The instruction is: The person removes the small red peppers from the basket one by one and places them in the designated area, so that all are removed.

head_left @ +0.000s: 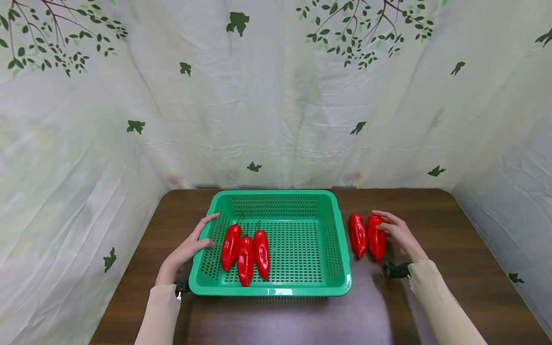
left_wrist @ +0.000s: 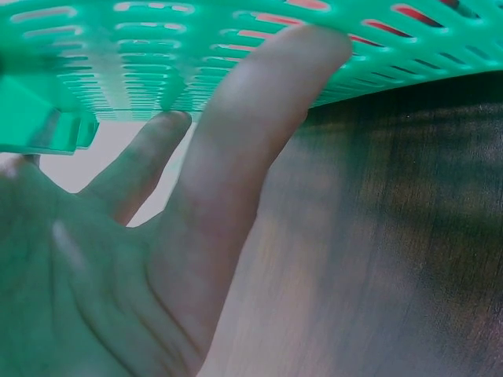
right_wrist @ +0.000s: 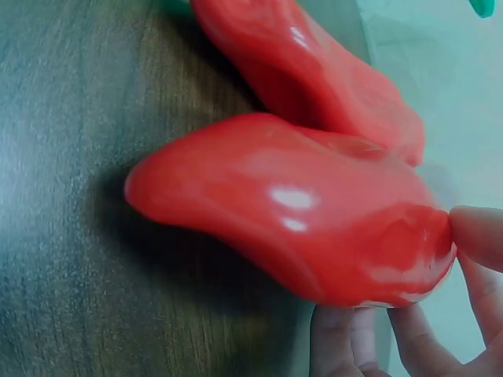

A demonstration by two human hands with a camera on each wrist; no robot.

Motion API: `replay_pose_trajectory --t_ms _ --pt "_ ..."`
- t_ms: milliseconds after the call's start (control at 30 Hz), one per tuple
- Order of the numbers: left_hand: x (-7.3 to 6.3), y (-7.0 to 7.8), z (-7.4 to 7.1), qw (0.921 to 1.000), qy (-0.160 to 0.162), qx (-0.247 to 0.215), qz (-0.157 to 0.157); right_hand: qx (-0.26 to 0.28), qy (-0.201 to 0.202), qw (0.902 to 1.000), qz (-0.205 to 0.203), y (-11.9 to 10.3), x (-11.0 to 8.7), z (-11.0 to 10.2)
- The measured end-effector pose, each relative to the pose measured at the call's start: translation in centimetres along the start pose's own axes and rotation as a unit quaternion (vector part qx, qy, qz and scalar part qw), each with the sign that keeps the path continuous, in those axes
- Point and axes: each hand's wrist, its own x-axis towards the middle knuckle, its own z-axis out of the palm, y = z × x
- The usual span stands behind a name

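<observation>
Red pepper is in the right hand, pinched at its fat end, thumb on one side, fingers on the other. Tapered tip points back toward the person. Can't tell if it bears fully on the table or is slightly raised.

Handling, my guess: light, fairly stiff, a bit slippery given the gloss, not very fragile. Best hold is thumb and fingers across the thick shoulder; the tip narrows and would likely slide out. Skin looks smooth, with shallow dents and hard highlights.

Second pepper lies just left of the one in the right hand, same long glossy taper. Can't tell if those two touch.

Further left of the right hand: green basket, looks like moulded plastic, rounded corners, slotted walls and floor. Left hand is spread wide at its left side, fingers extended against the wall, gripping nothing. Three peppers lie inside, just right of the left hand, tips toward the person.

Table is dark, wood-grained. Beyond both hands: pale creased cloth, green leaf prints.
</observation>
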Motion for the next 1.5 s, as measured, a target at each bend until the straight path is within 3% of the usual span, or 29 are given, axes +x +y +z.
replay_pose_trajectory --t_ms 500,1500 --pt "-0.1 0.0 0.1 1.0000 0.000 0.002 -0.004 -0.052 0.004 0.9986 0.005 0.2 0.6 0.5" --pt "0.0 -0.1 -0.1 1.0000 -0.004 -0.002 0.000 -0.048 0.034 0.9977 -0.034 -0.8 -0.6 0.1"
